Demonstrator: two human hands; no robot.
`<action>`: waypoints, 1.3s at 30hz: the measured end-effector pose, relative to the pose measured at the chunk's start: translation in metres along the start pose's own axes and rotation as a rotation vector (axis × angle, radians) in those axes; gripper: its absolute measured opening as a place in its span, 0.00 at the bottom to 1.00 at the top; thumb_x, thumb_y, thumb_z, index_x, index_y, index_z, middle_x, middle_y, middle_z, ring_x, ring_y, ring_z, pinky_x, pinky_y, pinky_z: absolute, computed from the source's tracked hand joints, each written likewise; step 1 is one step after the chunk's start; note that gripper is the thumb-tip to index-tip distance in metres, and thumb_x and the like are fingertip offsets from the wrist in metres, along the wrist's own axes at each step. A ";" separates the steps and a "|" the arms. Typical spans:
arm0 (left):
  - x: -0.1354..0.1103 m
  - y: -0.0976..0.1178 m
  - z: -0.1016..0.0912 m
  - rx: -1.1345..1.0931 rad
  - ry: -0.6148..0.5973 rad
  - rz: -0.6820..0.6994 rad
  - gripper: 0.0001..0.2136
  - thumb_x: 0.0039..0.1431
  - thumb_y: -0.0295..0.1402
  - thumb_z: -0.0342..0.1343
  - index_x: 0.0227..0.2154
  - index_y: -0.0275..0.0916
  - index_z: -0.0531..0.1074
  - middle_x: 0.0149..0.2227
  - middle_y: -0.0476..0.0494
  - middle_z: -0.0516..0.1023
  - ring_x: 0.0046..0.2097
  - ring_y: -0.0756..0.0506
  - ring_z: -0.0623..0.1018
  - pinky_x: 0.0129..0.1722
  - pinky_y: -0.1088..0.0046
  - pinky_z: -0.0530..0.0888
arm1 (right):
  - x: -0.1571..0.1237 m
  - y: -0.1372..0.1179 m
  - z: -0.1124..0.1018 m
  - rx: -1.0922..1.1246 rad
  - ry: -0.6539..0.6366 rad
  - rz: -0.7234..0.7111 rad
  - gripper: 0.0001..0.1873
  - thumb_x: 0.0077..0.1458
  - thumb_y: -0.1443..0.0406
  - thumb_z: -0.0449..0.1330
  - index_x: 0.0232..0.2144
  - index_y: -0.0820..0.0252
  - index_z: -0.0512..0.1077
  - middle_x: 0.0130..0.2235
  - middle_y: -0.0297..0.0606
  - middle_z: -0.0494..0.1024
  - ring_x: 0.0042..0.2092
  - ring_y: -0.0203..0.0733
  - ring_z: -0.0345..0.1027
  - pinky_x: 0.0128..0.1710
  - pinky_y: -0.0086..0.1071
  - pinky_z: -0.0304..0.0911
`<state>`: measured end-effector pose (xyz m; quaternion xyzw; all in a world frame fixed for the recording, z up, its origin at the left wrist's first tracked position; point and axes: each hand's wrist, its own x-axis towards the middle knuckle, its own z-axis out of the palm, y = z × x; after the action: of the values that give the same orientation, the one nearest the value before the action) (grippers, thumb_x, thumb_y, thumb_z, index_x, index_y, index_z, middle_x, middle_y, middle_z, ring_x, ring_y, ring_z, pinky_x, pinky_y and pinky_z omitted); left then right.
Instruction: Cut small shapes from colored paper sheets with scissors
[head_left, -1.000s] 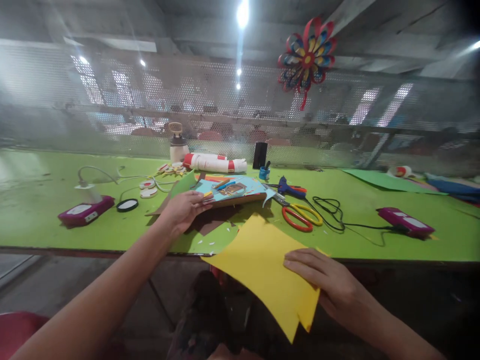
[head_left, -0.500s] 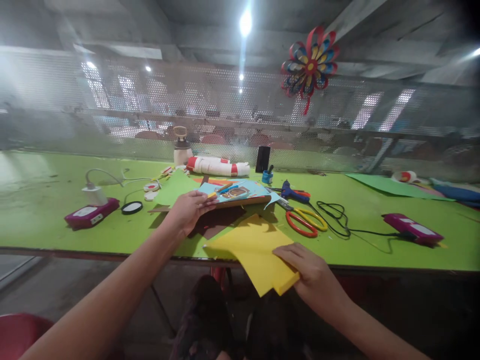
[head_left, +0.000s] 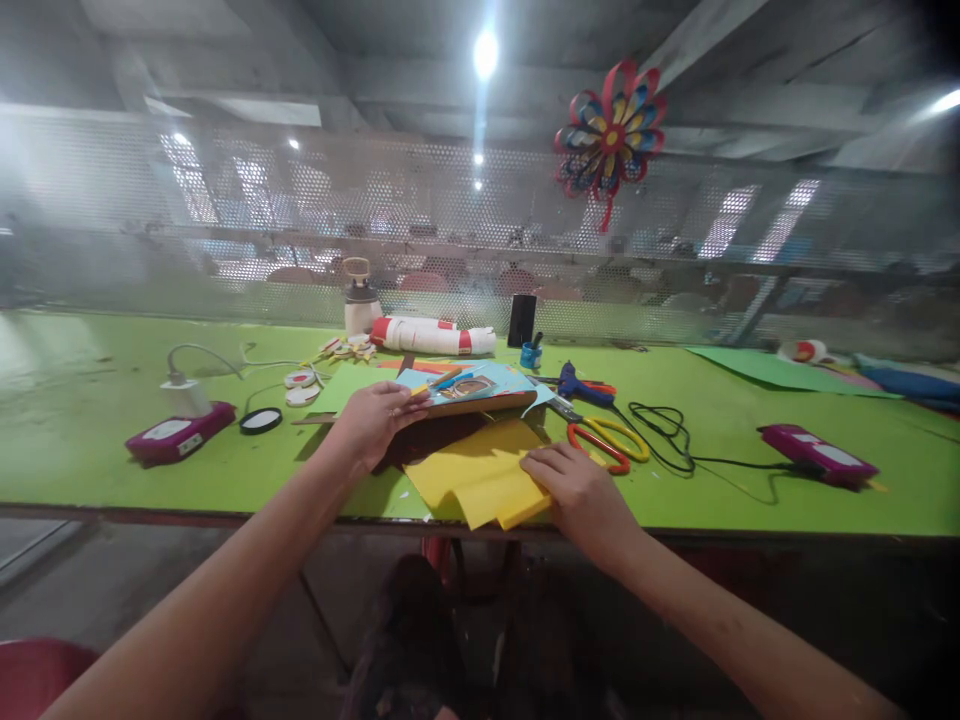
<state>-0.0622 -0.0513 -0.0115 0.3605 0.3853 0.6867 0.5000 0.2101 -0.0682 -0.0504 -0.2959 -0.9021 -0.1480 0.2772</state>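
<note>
My left hand grips the near left edge of a stack of coloured paper sheets and holds it tilted up off the green table. My right hand lies on a folded yellow paper sheet, fingers curled over its right edge. The yellow sheet's far part reaches under the lifted stack, over a dark brown sheet. Pens and paper scraps rest on top of the stack.
Red-and-yellow scissors and a blue glue gun with a black cord lie right of the stack. Magenta devices sit left and right. A paper roll, a bottle and a mesh wall stand behind; a paper flower hangs above.
My right hand has carried the yellow sheet from beyond the table's near edge forward and left onto the table, sliding it under the lifted stack. The left hand has stayed put.
</note>
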 end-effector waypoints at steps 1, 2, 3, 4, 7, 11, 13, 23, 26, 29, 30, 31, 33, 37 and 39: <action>0.001 0.000 0.000 0.002 -0.003 0.001 0.06 0.48 0.19 0.57 0.22 0.33 0.67 0.24 0.40 0.78 0.35 0.41 0.81 0.45 0.58 0.75 | 0.005 -0.001 0.000 -0.011 -0.007 0.005 0.17 0.53 0.80 0.50 0.40 0.66 0.73 0.40 0.49 0.78 0.43 0.49 0.67 0.43 0.42 0.67; 0.001 0.000 -0.001 0.004 -0.005 0.000 0.06 0.48 0.20 0.57 0.22 0.33 0.67 0.24 0.40 0.78 0.35 0.41 0.81 0.45 0.58 0.75 | 0.008 -0.003 -0.002 -0.017 -0.012 0.012 0.17 0.53 0.80 0.50 0.40 0.66 0.74 0.40 0.49 0.78 0.43 0.50 0.66 0.43 0.43 0.66; 0.002 0.000 -0.001 0.006 -0.008 -0.001 0.06 0.48 0.20 0.58 0.23 0.34 0.67 0.24 0.40 0.79 0.35 0.41 0.81 0.45 0.58 0.75 | 0.010 -0.004 -0.004 -0.024 -0.017 0.018 0.17 0.54 0.79 0.50 0.40 0.66 0.74 0.39 0.49 0.78 0.42 0.50 0.66 0.43 0.43 0.66; 0.002 0.000 -0.002 0.005 -0.010 -0.003 0.06 0.47 0.20 0.59 0.23 0.34 0.67 0.25 0.40 0.79 0.35 0.41 0.81 0.45 0.57 0.75 | 0.010 -0.005 -0.007 -0.030 -0.017 0.026 0.17 0.54 0.79 0.49 0.40 0.67 0.74 0.40 0.49 0.78 0.42 0.51 0.66 0.43 0.43 0.65; 0.004 -0.001 -0.003 -0.001 -0.014 -0.007 0.07 0.46 0.20 0.59 0.22 0.34 0.67 0.24 0.40 0.78 0.36 0.40 0.81 0.46 0.57 0.75 | 0.006 -0.007 -0.014 -0.052 0.016 0.052 0.18 0.53 0.79 0.50 0.44 0.70 0.73 0.42 0.50 0.77 0.43 0.51 0.64 0.45 0.44 0.64; 0.003 -0.002 -0.004 -0.011 -0.013 0.000 0.06 0.46 0.19 0.58 0.22 0.33 0.67 0.24 0.40 0.78 0.36 0.40 0.81 0.45 0.60 0.75 | 0.000 -0.005 -0.013 -0.083 0.038 0.076 0.19 0.54 0.79 0.49 0.44 0.71 0.73 0.43 0.50 0.77 0.44 0.51 0.63 0.46 0.44 0.63; 0.003 -0.002 -0.003 -0.013 -0.017 0.004 0.06 0.47 0.19 0.58 0.22 0.33 0.67 0.24 0.40 0.78 0.35 0.41 0.81 0.43 0.61 0.76 | 0.001 -0.005 -0.009 -0.092 0.027 0.082 0.18 0.55 0.78 0.49 0.45 0.70 0.72 0.44 0.49 0.77 0.44 0.51 0.63 0.46 0.43 0.63; 0.002 -0.004 -0.003 -0.002 -0.034 0.002 0.08 0.44 0.23 0.63 0.23 0.35 0.68 0.24 0.42 0.79 0.36 0.42 0.81 0.40 0.65 0.77 | 0.031 -0.003 0.022 -0.165 -0.140 0.166 0.09 0.55 0.71 0.59 0.40 0.64 0.74 0.39 0.47 0.77 0.41 0.50 0.65 0.41 0.40 0.61; 0.002 -0.006 -0.004 0.006 -0.040 -0.005 0.08 0.43 0.24 0.64 0.23 0.35 0.68 0.24 0.42 0.79 0.36 0.42 0.81 0.41 0.65 0.77 | 0.040 0.002 0.032 -0.169 -0.177 0.196 0.11 0.50 0.68 0.64 0.38 0.63 0.74 0.38 0.47 0.77 0.42 0.52 0.66 0.39 0.39 0.61; 0.002 -0.007 -0.006 0.008 -0.046 -0.005 0.10 0.42 0.27 0.66 0.24 0.35 0.68 0.26 0.42 0.79 0.38 0.42 0.81 0.43 0.64 0.76 | 0.046 0.012 0.041 -0.162 -0.224 0.224 0.09 0.49 0.67 0.65 0.36 0.63 0.75 0.35 0.48 0.78 0.40 0.53 0.68 0.36 0.38 0.62; 0.001 -0.008 -0.007 0.011 -0.047 -0.010 0.10 0.42 0.27 0.66 0.24 0.35 0.68 0.26 0.42 0.80 0.38 0.41 0.81 0.43 0.64 0.76 | 0.047 0.015 0.043 -0.155 -0.240 0.233 0.10 0.48 0.66 0.66 0.35 0.64 0.75 0.34 0.49 0.78 0.38 0.53 0.69 0.35 0.38 0.62; 0.000 -0.010 -0.008 0.016 -0.048 -0.018 0.11 0.42 0.28 0.66 0.23 0.36 0.68 0.26 0.42 0.80 0.38 0.41 0.81 0.43 0.64 0.76 | 0.047 0.017 0.043 -0.146 -0.254 0.239 0.11 0.47 0.65 0.66 0.36 0.64 0.75 0.34 0.49 0.78 0.37 0.52 0.70 0.35 0.38 0.62; -0.004 -0.013 -0.010 0.029 -0.050 -0.042 0.11 0.41 0.28 0.67 0.23 0.36 0.68 0.27 0.40 0.80 0.38 0.41 0.81 0.44 0.63 0.75 | 0.043 0.021 0.039 -0.120 -0.271 0.245 0.12 0.49 0.66 0.65 0.37 0.65 0.75 0.33 0.49 0.78 0.36 0.52 0.70 0.35 0.38 0.63; -0.015 -0.020 -0.014 0.069 -0.041 -0.105 0.10 0.42 0.29 0.66 0.23 0.35 0.69 0.29 0.37 0.81 0.38 0.41 0.81 0.44 0.62 0.75 | 0.019 0.012 0.014 -0.059 -0.264 0.219 0.18 0.54 0.74 0.56 0.48 0.66 0.71 0.45 0.49 0.76 0.48 0.52 0.67 0.50 0.42 0.61; -0.021 -0.022 -0.014 0.110 -0.033 -0.161 0.10 0.43 0.30 0.66 0.24 0.35 0.69 0.30 0.37 0.81 0.39 0.40 0.80 0.44 0.61 0.75 | 0.002 0.005 -0.002 -0.010 -0.250 0.175 0.22 0.53 0.76 0.54 0.51 0.65 0.69 0.51 0.47 0.73 0.53 0.49 0.62 0.57 0.43 0.55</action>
<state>-0.0609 -0.0694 -0.0396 0.3668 0.4418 0.6160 0.5393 0.2124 -0.0644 -0.0469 -0.3908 -0.8996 -0.0899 0.1730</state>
